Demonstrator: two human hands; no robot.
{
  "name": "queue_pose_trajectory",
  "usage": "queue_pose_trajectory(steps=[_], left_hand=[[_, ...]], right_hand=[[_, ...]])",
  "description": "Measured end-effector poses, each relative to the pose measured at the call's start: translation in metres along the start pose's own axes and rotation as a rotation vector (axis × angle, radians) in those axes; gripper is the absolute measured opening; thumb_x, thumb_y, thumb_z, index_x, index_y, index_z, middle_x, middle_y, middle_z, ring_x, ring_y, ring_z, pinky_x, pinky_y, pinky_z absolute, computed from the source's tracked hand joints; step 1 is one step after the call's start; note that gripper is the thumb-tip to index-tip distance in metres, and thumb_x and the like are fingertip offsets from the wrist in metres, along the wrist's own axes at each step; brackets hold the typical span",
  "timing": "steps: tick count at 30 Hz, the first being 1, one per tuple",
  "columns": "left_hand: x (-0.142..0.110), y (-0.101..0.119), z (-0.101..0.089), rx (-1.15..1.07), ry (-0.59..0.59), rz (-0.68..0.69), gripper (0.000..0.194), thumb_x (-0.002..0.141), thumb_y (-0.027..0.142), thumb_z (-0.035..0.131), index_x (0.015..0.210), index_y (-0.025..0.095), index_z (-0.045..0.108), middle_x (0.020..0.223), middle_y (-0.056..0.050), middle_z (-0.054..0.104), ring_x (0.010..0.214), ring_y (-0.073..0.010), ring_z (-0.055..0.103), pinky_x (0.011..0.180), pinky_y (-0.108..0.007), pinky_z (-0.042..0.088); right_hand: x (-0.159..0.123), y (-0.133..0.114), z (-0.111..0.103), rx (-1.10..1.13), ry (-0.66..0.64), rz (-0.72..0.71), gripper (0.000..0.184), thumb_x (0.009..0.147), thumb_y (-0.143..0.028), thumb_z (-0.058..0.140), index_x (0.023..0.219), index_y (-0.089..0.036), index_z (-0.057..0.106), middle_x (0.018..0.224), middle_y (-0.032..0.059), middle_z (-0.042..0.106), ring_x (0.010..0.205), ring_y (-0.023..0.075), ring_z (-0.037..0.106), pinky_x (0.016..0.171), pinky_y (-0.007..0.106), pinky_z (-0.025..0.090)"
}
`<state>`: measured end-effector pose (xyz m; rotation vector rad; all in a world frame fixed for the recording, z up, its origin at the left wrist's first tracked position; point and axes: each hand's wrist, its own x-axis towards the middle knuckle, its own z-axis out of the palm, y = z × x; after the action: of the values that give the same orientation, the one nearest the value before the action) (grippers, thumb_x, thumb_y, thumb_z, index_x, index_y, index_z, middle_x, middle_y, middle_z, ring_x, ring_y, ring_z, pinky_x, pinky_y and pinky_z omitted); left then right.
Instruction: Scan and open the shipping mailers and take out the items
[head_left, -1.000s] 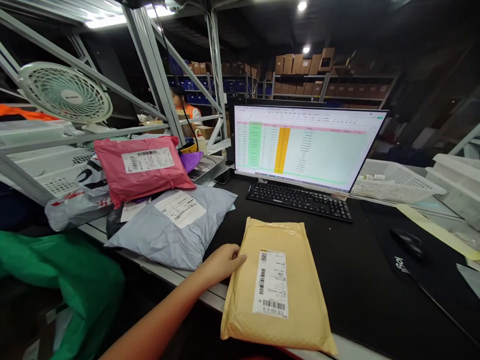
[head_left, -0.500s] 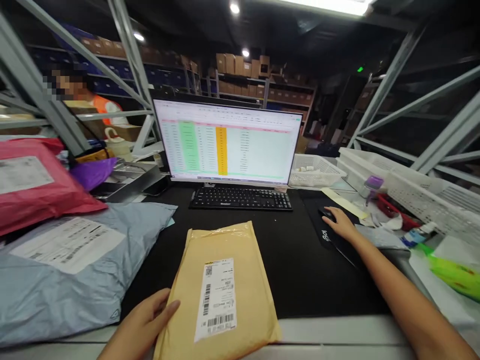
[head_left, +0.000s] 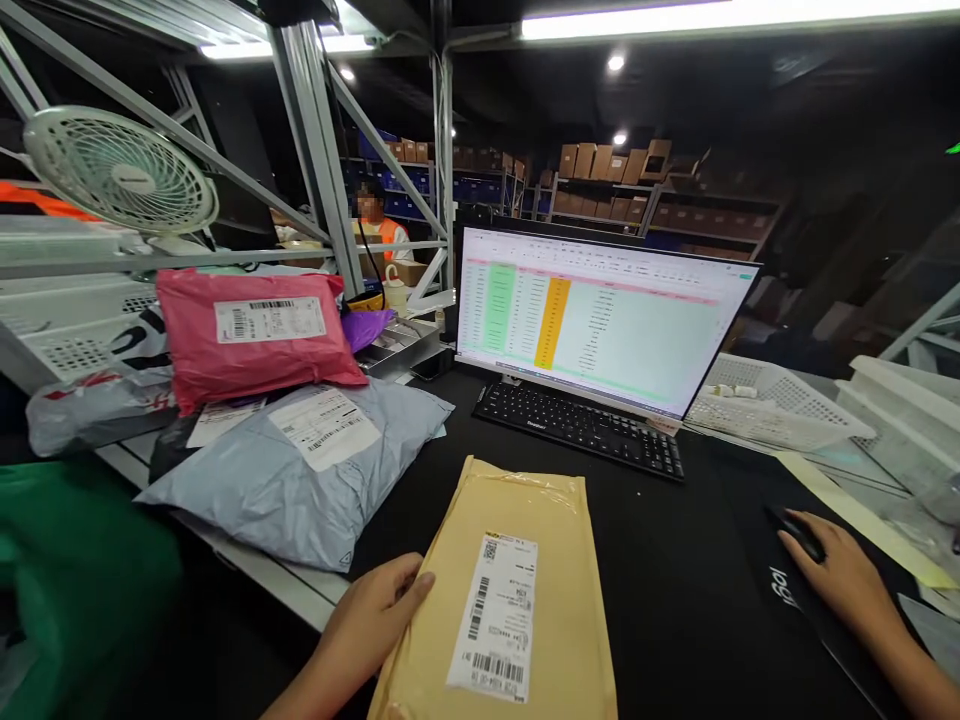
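Observation:
My left hand (head_left: 379, 620) grips the left edge of a yellow padded envelope (head_left: 566, 590), thumb on top and the other fingers curled beneath. A white shipping label (head_left: 495, 615) with barcodes faces up on it. Off to the right, my right hand (head_left: 844, 575) is wrapped over a black computer mouse (head_left: 802, 540) on a black mouse pad (head_left: 739, 555). Between the two hands and farther back lie a black keyboard (head_left: 577, 425) and a monitor (head_left: 600, 320) showing a spreadsheet with green and orange columns.
Left of the envelope, a grey-blue mailer bag (head_left: 255, 500) lies under a pink mailer bag (head_left: 262, 360). A fan (head_left: 120, 170) stands at the far left. White perforated baskets (head_left: 780, 400) line the right. Behind the metal frame is a person in an orange vest (head_left: 390, 235).
My view has swung left, so the fan and more of the parcels show and everything sits farther right. The left hand still holds the envelope; the right stays on the mouse.

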<state>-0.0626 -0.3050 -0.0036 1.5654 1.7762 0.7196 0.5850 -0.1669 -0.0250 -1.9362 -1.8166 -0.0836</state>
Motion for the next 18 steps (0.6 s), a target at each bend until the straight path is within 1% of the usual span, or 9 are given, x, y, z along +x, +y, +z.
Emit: queue_pose_trajectory(steps=[4,8,10,12,14,16,18], left_hand=[[0.000,-0.007,0.001,-0.059,-0.020,0.011,0.045,0.086,0.061,0.046,0.076,0.020,0.062,0.073,-0.001,0.063,0.071,-0.0199,0.057,0.061,-0.024,0.043],[-0.005,-0.003,-0.004,-0.082,-0.068,0.031,0.045,0.085,0.061,0.049,0.080,0.019,0.066,0.075,-0.002,0.066,0.070,-0.0199,0.057,0.062,-0.025,0.042],[-0.013,0.001,-0.008,-0.060,-0.108,0.013,0.046,0.085,0.061,0.048,0.083,0.019,0.067,0.077,-0.003,0.066,0.071,-0.0206,0.058,0.061,-0.025,0.041],[-0.025,0.002,-0.010,0.005,-0.140,-0.040,0.049,0.085,0.063,0.048,0.080,0.019,0.066,0.074,-0.003,0.064,0.070,-0.0208,0.056,0.059,-0.026,0.038],[-0.038,-0.002,-0.010,0.048,-0.156,-0.082,0.051,0.083,0.066,0.049,0.075,0.018,0.065,0.070,-0.003,0.062,0.067,-0.0200,0.054,0.057,-0.026,0.035],[-0.050,-0.008,-0.007,0.013,-0.156,-0.093,0.053,0.082,0.068,0.050,0.074,0.019,0.066,0.070,-0.003,0.062,0.066,-0.0193,0.053,0.057,-0.026,0.036],[-0.059,-0.015,-0.003,-0.085,-0.151,-0.098,0.052,0.080,0.069,0.053,0.077,0.019,0.068,0.072,-0.003,0.065,0.067,-0.0197,0.055,0.059,-0.026,0.040]], right_hand=[[0.000,0.000,0.001,-0.028,-0.006,-0.005,0.053,0.088,-0.060,0.040,0.126,-0.024,0.053,0.132,0.0171,0.052,0.131,0.0373,0.048,0.117,0.045,0.032],[0.001,0.000,0.001,-0.053,-0.010,-0.001,0.055,0.089,-0.060,0.039,0.127,-0.022,0.053,0.133,0.0180,0.051,0.132,0.0373,0.046,0.118,0.044,0.031],[0.001,0.002,0.003,-0.059,-0.009,0.003,0.056,0.089,-0.061,0.039,0.126,-0.022,0.054,0.133,0.0173,0.050,0.132,0.0367,0.046,0.117,0.044,0.032],[0.002,0.004,0.005,-0.062,0.005,0.012,0.059,0.086,-0.062,0.038,0.125,-0.021,0.055,0.132,0.0170,0.051,0.131,0.0366,0.047,0.116,0.045,0.033],[0.002,0.004,0.005,-0.067,0.014,0.016,0.062,0.085,-0.063,0.037,0.124,-0.018,0.055,0.131,0.0176,0.051,0.130,0.0371,0.047,0.116,0.047,0.033],[0.003,-0.002,0.003,-0.079,-0.006,0.004,0.064,0.086,-0.062,0.037,0.126,-0.016,0.054,0.132,0.0189,0.051,0.131,0.0373,0.046,0.117,0.046,0.032],[0.004,-0.011,-0.004,-0.115,-0.032,-0.003,0.066,0.089,-0.061,0.036,0.132,-0.013,0.050,0.134,0.0205,0.050,0.132,0.0366,0.046,0.117,0.042,0.032]])
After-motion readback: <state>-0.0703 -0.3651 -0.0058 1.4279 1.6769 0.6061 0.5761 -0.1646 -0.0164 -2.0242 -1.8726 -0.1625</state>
